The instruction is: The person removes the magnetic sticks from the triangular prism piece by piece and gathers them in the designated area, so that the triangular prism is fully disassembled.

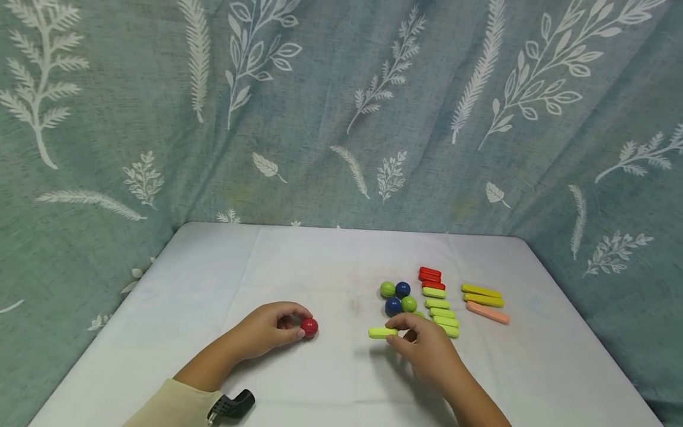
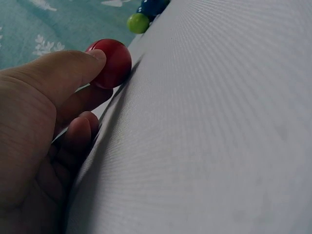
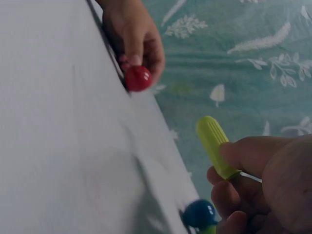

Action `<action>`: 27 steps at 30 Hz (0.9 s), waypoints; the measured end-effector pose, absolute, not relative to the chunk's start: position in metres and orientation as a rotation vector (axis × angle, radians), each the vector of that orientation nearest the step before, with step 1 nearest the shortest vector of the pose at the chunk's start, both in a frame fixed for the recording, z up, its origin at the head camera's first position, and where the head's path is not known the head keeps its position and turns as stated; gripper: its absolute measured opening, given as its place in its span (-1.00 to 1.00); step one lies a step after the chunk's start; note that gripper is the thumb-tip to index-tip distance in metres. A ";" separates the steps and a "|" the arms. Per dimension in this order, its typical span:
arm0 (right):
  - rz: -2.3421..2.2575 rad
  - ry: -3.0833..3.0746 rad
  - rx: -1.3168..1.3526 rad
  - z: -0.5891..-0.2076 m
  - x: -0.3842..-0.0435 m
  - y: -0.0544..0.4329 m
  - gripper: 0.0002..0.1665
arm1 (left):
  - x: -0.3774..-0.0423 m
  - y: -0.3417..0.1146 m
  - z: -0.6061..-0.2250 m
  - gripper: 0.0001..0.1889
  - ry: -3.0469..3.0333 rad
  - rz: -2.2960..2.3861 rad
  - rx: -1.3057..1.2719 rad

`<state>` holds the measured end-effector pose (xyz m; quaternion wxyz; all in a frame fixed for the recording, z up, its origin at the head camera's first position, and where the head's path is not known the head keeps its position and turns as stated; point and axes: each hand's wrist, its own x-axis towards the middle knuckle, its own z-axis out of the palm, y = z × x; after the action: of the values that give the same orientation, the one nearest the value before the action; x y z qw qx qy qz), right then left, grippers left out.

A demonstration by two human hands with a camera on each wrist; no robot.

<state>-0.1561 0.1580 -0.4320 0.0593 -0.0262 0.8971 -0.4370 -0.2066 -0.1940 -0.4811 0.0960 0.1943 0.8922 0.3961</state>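
Observation:
My left hand (image 1: 267,328) pinches a shiny red ball (image 1: 309,327) between thumb and fingers, low over the white table; the left wrist view shows the thumb on the red ball (image 2: 116,63). My right hand (image 1: 431,351) holds a short lime-yellow ribbed stick (image 1: 380,333) by one end, its other end pointing left towards the ball. In the right wrist view the lime-yellow stick (image 3: 212,144) is raised off the cloth, with a gap between it and the red ball (image 3: 138,78).
Beyond my right hand lie green balls (image 1: 388,289) and blue balls (image 1: 393,306). Beside them runs a column of short red sticks (image 1: 430,277) and lime-yellow sticks (image 1: 440,312). Farther right are longer yellow sticks (image 1: 482,300) and an orange one (image 1: 488,312). A leaf-patterned curtain (image 1: 320,118) surrounds the table.

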 end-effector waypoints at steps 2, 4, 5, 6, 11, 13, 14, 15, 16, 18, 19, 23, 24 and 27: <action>-1.320 2.742 -0.039 -0.431 -0.155 0.167 -0.77 | -0.206 -0.195 -0.481 -0.74 2.653 1.168 0.572; -1.299 2.765 0.009 -0.431 -0.155 0.177 -0.77 | -0.206 -0.196 -0.480 -0.74 2.651 1.176 0.571; -1.282 2.777 0.033 -0.431 -0.154 0.183 -0.77 | -0.206 -0.196 -0.480 -0.74 2.647 1.182 0.573; -1.262 2.787 0.054 -0.432 -0.154 0.188 -0.78 | -0.206 -0.196 -0.479 -0.74 2.643 1.189 0.577; -1.157 2.797 0.185 -0.435 -0.154 0.219 -0.75 | -0.205 -0.193 -0.478 -0.73 2.628 1.206 0.592; -1.119 2.791 0.218 -0.436 -0.155 0.230 -0.73 | -0.204 -0.193 -0.478 -0.73 2.629 1.204 0.588; -1.104 2.790 0.224 -0.437 -0.155 0.236 -0.72 | -0.204 -0.193 -0.478 -0.73 2.630 1.204 0.586; -1.090 2.791 0.230 -0.438 -0.155 0.241 -0.71 | -0.204 -0.193 -0.478 -0.74 2.632 1.205 0.584; -1.078 2.795 0.234 -0.439 -0.156 0.246 -0.71 | -0.205 -0.193 -0.478 -0.74 2.632 1.208 0.586; -1.050 2.812 0.233 -0.441 -0.156 0.255 -0.71 | -0.205 -0.193 -0.478 -0.74 2.635 1.209 0.594; -1.039 2.821 0.229 -0.442 -0.155 0.259 -0.71 | -0.205 -0.193 -0.478 -0.74 2.634 1.210 0.596; -1.000 2.817 0.247 -0.448 -0.156 0.268 -0.70 | -0.205 -0.194 -0.477 -0.74 2.633 1.211 0.598; -0.994 2.808 0.256 -0.450 -0.156 0.268 -0.70 | -0.205 -0.194 -0.477 -0.74 2.629 1.215 0.595; -0.959 2.795 0.282 -0.454 -0.158 0.269 -0.71 | -0.204 -0.193 -0.475 -0.74 2.620 1.225 0.589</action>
<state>-0.1581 0.2688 -0.4544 0.0865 0.0945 0.9380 -0.3220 -0.2042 -0.1934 -0.4755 0.0947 0.1985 0.8837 0.4132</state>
